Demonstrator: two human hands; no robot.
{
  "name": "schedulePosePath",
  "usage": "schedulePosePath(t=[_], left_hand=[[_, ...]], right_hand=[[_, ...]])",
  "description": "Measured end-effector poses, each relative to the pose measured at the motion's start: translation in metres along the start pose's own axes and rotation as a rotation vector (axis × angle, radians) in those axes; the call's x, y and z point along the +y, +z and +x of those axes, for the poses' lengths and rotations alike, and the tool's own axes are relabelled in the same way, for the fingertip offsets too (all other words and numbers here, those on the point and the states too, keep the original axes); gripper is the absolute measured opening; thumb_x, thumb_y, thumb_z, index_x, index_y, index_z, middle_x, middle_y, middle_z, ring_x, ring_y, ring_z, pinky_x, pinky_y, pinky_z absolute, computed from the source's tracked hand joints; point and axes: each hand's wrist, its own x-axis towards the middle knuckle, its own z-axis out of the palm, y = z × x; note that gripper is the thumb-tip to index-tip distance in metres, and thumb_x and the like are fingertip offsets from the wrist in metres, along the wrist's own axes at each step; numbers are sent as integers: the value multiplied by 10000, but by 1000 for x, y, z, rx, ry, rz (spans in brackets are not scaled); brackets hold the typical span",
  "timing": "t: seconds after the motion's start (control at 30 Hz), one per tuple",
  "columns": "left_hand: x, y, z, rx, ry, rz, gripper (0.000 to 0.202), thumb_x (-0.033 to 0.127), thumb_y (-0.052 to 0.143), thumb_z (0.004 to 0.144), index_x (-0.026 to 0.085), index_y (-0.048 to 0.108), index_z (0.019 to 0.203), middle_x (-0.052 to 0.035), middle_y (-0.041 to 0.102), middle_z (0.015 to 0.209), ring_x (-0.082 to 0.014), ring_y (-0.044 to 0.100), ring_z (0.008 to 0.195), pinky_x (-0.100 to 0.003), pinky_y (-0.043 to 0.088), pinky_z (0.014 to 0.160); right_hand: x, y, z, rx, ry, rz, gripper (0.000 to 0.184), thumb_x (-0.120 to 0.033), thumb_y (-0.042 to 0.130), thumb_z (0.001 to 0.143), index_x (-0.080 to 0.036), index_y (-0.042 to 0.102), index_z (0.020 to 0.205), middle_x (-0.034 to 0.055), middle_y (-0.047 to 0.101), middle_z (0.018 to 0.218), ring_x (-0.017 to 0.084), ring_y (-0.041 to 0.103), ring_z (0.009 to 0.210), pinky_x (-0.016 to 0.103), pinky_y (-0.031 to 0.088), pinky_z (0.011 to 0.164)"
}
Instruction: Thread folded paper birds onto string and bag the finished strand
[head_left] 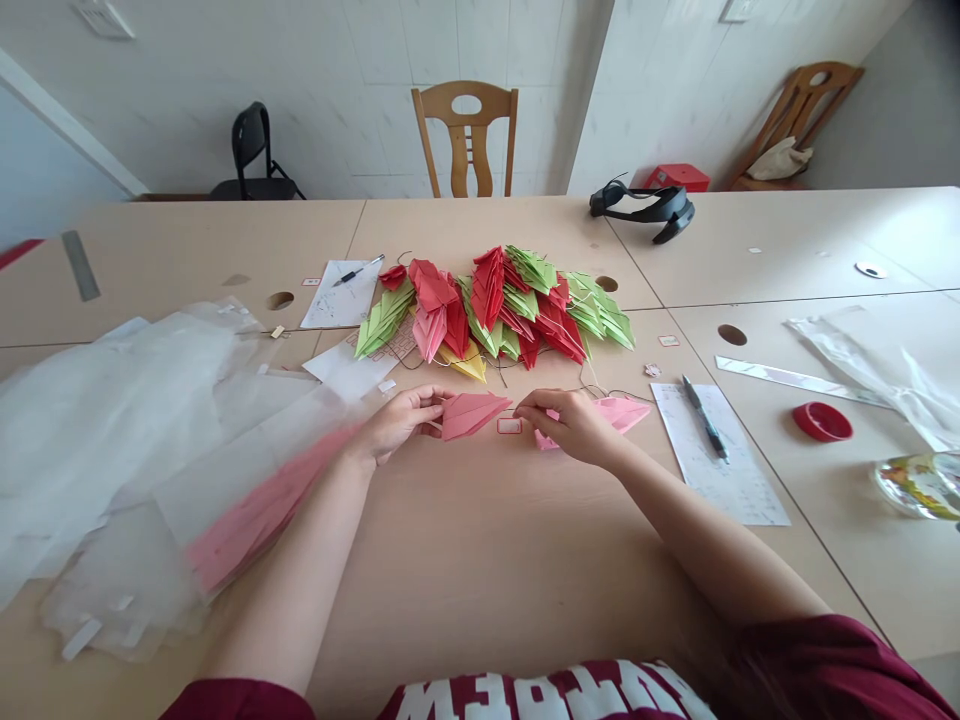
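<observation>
My left hand (405,420) grips a pink folded paper piece (472,412) by its left end, its pointed tip facing right. Close to that tip, my right hand (566,420) is closed in a pinch; whatever lies between its fingertips is too small to name. Partly hidden behind the right hand is more pink folded paper (624,411) on the table, with a thin thread (592,375) beside it. Beyond both hands sits a heap of folded paper pieces, with red ones (489,285), green ones (600,308) and a yellow one (465,360).
Plastic bags (135,400) cover the left side, one holding pink paper (262,505). To the right are a written sheet (724,480), a pen (705,418), a ruler (795,380), a red tape roll (823,422) and a glass (919,485). A black headset (649,210) lies at the back.
</observation>
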Motion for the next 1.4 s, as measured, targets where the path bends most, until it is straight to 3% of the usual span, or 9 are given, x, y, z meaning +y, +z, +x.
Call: schedulePosePath(t=[0.1, 0.2, 0.33, 0.47, 0.6, 0.8, 0.93, 1.17, 1.4], left_hand=[[0, -2, 0, -8, 28, 63, 393, 409, 650, 785, 176, 634, 1100, -92, 654, 1090, -193, 627, 892, -293, 501, 722], [0, -5, 0, 59, 49, 243, 368, 405, 613, 791, 180, 646, 1079, -74, 669, 1061, -208, 616, 912, -305, 483, 749], [6, -3, -4, 320, 161, 629, 301, 341, 597, 788, 212, 673, 1050, -57, 660, 1077, -223, 590, 967, -329, 458, 855], [16, 16, -9, 483, 324, 791, 240, 342, 559, 839, 202, 678, 993, -65, 637, 1038, -199, 599, 911, -300, 471, 819], [19, 52, -8, 387, 250, 636, 276, 439, 605, 828, 188, 698, 897, -45, 691, 859, -166, 605, 726, -269, 469, 697], [0, 88, 9, 110, 107, 315, 357, 514, 624, 803, 168, 705, 778, -13, 642, 644, -118, 538, 530, -228, 369, 498], [-14, 79, 17, 154, 117, 215, 349, 490, 644, 797, 153, 655, 705, 23, 534, 508, -92, 466, 472, -205, 332, 456], [-22, 60, 18, 121, 148, 25, 302, 443, 719, 750, 151, 643, 748, 18, 566, 555, -99, 521, 523, -203, 413, 492], [-27, 53, 24, 98, 221, -133, 252, 383, 739, 749, 151, 644, 775, 28, 574, 576, -75, 511, 517, -193, 408, 517]], right_hand=[[1, 2, 1, -5, -1, -20, 289, -384, 455, 944, -223, 671, 840, 0, 675, 709, 151, 594, 650, 263, 442, 640], [6, -8, 1, -51, -11, -136, 247, -388, 473, 938, -237, 667, 959, 33, 700, 951, 174, 638, 792, 283, 467, 705], [20, -31, -2, -195, -6, -396, 543, -427, 643, 812, -289, 480, 1311, 70, 531, 1333, 253, 568, 1124, 362, 475, 858], [33, -37, -4, -246, -62, -584, 659, -454, 746, 701, -255, 494, 1276, 92, 582, 1223, 309, 497, 1203, 483, 376, 1024], [29, -28, -1, -198, -202, -596, 507, -409, 668, 797, -237, 498, 1243, 90, 624, 1126, 283, 553, 1117, 523, 289, 1090], [8, -25, 1, -89, -301, -492, 615, -395, 674, 818, -259, 406, 1354, 90, 594, 1233, 289, 529, 1174, 514, 339, 1083], [12, -51, -3, -81, -210, -384, 688, -499, 681, 792, -278, 406, 1382, 99, 527, 1355, 317, 489, 1247, 510, 434, 1013], [38, -114, -14, 38, -87, 44, 430, -481, 504, 926, -302, 528, 1316, 47, 537, 1379, 264, 488, 1280, 469, 419, 1064], [52, -100, -7, -153, 41, 323, 533, -625, 323, 943, -312, 545, 1313, 14, 484, 1437, 233, 387, 1362, 444, 310, 1139]])
